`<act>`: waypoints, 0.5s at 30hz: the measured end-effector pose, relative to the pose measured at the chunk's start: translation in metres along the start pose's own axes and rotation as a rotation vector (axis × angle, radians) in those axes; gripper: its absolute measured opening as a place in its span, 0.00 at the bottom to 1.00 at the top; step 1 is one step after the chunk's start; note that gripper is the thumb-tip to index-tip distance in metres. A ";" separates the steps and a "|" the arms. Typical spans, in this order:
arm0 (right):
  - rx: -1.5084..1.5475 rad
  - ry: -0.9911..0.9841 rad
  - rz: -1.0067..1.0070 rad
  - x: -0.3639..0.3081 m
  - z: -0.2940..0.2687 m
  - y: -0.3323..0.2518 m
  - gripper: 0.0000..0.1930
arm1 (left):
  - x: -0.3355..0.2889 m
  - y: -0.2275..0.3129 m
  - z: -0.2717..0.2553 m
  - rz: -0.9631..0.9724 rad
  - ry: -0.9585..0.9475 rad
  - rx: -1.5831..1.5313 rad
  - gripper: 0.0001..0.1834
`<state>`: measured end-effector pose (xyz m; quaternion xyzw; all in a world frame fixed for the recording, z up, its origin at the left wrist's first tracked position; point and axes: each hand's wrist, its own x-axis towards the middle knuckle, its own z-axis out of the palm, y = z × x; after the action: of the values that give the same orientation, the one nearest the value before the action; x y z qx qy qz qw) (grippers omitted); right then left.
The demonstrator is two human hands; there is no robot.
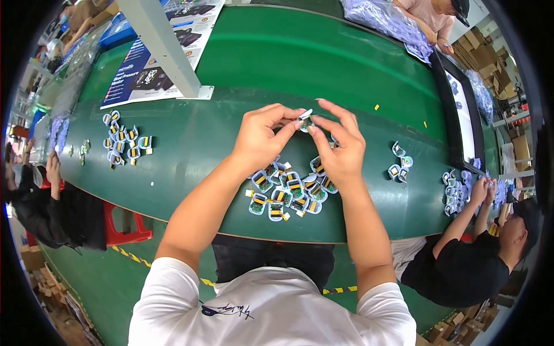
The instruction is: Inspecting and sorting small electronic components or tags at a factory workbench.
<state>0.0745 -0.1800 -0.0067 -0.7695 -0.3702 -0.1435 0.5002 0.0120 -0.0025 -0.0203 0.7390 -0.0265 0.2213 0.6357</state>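
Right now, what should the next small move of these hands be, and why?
Probably a light press with the right hand on the small piece, while the left hand steadies it: the left appears to pinch it, the right's thumb and index finger are close beside it, and its pale upper part looks tilted.

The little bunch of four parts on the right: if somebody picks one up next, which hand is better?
Probably the right hand: it's on that bunch's side and closer. The left hand is farther away. Both are busy at a small part, though.
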 end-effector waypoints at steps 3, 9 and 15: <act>-0.160 0.065 -0.110 0.001 -0.004 -0.001 0.10 | -0.001 0.005 0.000 0.031 0.016 0.006 0.11; -0.349 0.014 -0.275 0.001 -0.004 0.001 0.09 | 0.000 0.008 0.002 0.029 -0.009 0.044 0.12; -0.441 -0.014 -0.321 0.001 0.003 -0.008 0.08 | -0.005 0.005 0.000 0.109 0.034 0.152 0.12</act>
<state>0.0691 -0.1754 -0.0021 -0.7924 -0.4504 -0.2928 0.2889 0.0056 -0.0044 -0.0179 0.7787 -0.0389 0.2694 0.5653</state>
